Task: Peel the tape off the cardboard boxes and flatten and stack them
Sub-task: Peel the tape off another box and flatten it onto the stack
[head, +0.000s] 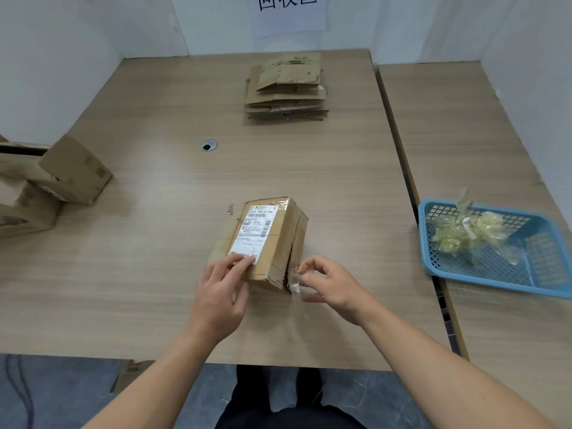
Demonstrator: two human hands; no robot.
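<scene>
Bright, diffuse light; faint shadows under the slightly blurred fingers [240, 261]. Far from the fingers, the table [154, 274] edges bow with wide-angle distortion.

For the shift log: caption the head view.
Left hand presses the labelled box while right hand pinches clear tape at its near corner.

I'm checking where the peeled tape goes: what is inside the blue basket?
Crumpled wads of clear, yellowish tape lie in the blue basket. Whatever is beneath the wads is covered; elsewhere its mesh floor shows.
</scene>
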